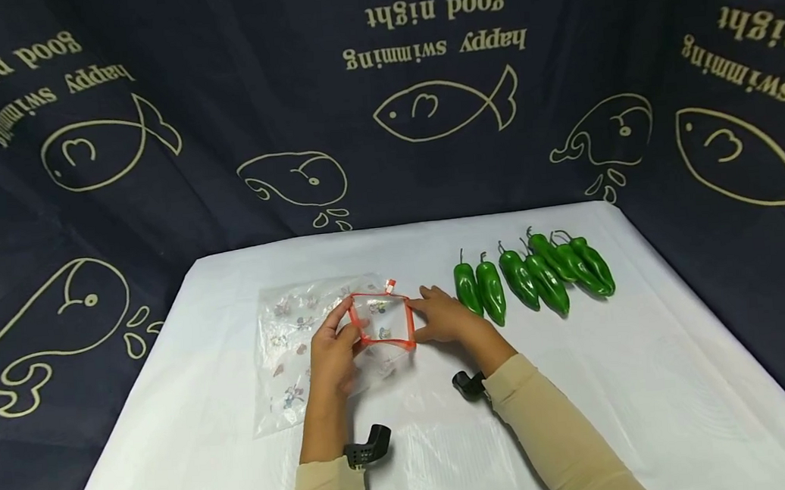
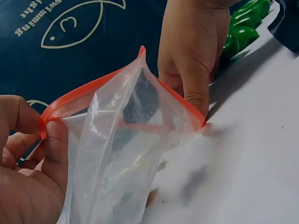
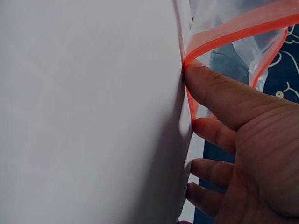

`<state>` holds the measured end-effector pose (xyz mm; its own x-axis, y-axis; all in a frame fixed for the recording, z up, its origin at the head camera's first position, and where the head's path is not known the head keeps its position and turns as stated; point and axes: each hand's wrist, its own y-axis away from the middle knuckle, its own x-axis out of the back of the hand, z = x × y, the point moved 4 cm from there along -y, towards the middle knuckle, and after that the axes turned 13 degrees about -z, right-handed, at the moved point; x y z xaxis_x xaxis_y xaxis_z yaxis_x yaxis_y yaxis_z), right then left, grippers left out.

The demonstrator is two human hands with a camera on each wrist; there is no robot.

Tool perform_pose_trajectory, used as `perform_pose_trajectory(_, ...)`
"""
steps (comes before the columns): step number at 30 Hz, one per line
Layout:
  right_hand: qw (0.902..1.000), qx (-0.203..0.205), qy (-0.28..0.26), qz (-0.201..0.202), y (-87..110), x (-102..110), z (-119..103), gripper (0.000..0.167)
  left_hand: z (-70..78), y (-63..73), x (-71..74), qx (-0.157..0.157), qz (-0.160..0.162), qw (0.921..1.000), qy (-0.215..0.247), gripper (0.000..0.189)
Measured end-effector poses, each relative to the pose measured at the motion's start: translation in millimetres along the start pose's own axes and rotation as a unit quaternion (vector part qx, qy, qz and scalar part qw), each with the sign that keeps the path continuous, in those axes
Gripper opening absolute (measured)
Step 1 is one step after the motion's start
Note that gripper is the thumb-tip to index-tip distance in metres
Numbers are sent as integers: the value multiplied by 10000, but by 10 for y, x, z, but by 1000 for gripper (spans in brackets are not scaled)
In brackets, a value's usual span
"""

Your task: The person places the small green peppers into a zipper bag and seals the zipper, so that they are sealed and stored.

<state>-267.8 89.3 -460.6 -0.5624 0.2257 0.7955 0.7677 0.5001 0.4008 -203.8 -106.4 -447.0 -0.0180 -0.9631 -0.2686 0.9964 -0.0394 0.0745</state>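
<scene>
Bag [image 2: 110, 144] of creased clear plastic, squarish orange rim [image 1: 409, 323]

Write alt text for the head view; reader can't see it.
A person's left hand and right hand hold a red-rimmed clear plastic bag open over a white table. Green peppers lie to the right; printed clear plastic, possibly the same bag, spreads beside the left hand. Dark fabric with fish drawings rises behind.

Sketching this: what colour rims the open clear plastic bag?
The rim is orange-red, best in left wrist view.
</scene>
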Motion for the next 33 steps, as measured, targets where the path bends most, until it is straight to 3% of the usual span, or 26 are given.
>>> perform_pose_trajectory(5, 10000, -6, -34, 29, -10, -11, 12, 75, -22, -24, 33, -52, -102, 9999, 115, 54)
perform_pose_trajectory(13, 9991, 356, -127, 203, 87, 45, 8, 70, -45, -44, -57, -96, -502, 9968, -610, 56)
perform_pose_trajectory(17, 9954, 744, -353, 498, 209, 139, 16, 67, -57, -48, -52, -59, -470, 9965, -689, 56)
perform_pose_trajectory(21, 9889, 988, -178, 1099, 329, 271, 63, 64, -55, -47, -45, -8, -389, 9968, -692, 57)
perform_pose_trajectory(26, 9836, 739, -124, 1643, 433, 386, 224, 61, -59, -52, -59, -35, -466, 9967, -663, 57)
perform_pose_trajectory(33, 9871, 214, -240, 1569, 486, 419, 426, 61, -63, -47, -73, -89, -513, 9969, -598, 56)
